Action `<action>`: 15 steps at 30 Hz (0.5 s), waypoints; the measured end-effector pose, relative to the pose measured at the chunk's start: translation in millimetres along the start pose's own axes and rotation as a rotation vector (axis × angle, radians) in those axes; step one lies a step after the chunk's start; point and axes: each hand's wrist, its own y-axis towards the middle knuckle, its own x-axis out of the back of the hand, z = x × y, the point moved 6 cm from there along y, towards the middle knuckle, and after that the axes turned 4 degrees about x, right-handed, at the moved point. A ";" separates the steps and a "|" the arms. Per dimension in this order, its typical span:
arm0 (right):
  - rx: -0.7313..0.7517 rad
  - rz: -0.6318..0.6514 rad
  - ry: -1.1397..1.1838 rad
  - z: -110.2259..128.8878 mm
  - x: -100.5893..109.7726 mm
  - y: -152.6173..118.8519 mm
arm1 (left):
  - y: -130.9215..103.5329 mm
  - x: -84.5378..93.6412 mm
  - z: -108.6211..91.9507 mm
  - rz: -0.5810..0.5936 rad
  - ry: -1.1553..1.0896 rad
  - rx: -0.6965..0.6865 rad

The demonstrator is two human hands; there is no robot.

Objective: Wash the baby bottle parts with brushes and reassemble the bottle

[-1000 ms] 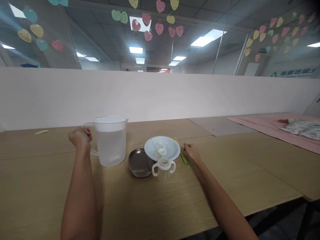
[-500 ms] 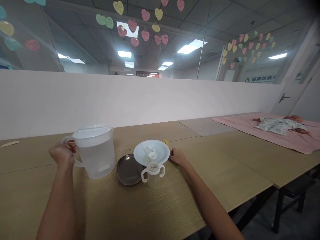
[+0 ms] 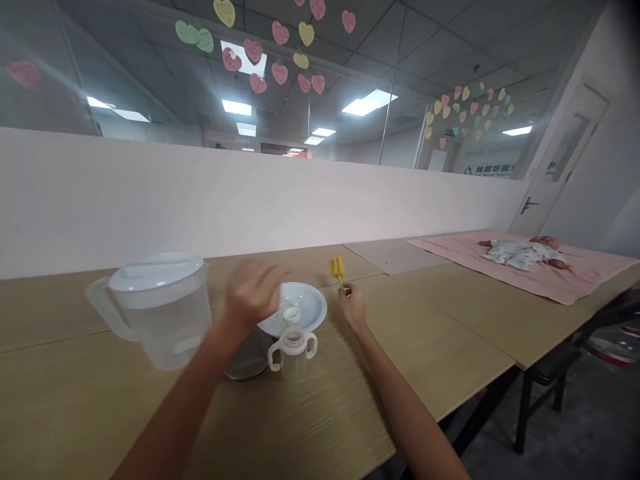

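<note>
My right hand [image 3: 353, 305] is closed on the green handle of a yellow sponge brush [image 3: 338, 268], which stands upright right of the white bowl. My left hand [image 3: 254, 292], blurred by motion, hangs over the bowl's left side with its fingers apart and nothing seen in them. The white bowl [image 3: 316, 305] holds a white ring and small clear parts. In front of it stands a clear bottle with two white handles [image 3: 293, 341], its top open. A dark metal tray [image 3: 247, 360] is partly hidden by my left arm. The lidded clear pitcher [image 3: 167, 313] stands at the left.
A baby-like figure in patterned clothes [image 3: 520, 253] lies on a pink cloth [image 3: 545, 285] at the far right of the wooden table [image 3: 450, 320]. A low white wall [image 3: 280, 200] with glass above runs behind. A dark stool [image 3: 540, 380] stands at the lower right.
My left hand has let go of the pitcher handle and moved right, over the bowl. My right hand has lifted the yellow brush upright. The view has turned slightly right.
</note>
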 end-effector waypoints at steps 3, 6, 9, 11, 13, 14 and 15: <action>0.044 -0.040 0.026 8.8 4.4 -2.5 | -4.5 -80.6 2.6 0.278 0.110 -0.070; 0.108 -0.059 0.051 16.0 4.4 -5.0 | -20.0 -126.4 32.2 0.508 0.162 0.040; 0.161 -0.071 0.069 21.1 3.8 -7.4 | -35.2 -141.1 52.3 0.631 0.185 0.111; 0.175 -0.062 0.070 23.4 3.1 -8.4 | -39.8 -142.5 55.2 0.665 0.194 0.123; 0.182 -0.048 0.071 25.1 2.8 -9.0 | -40.9 -141.8 53.9 0.687 0.207 0.128; 0.186 -0.043 0.071 26.0 2.8 -9.2 | -40.7 -141.1 52.9 0.696 0.215 0.131; 0.189 -0.042 0.069 26.7 3.1 -9.4 | -40.4 -140.2 51.9 0.705 0.222 0.133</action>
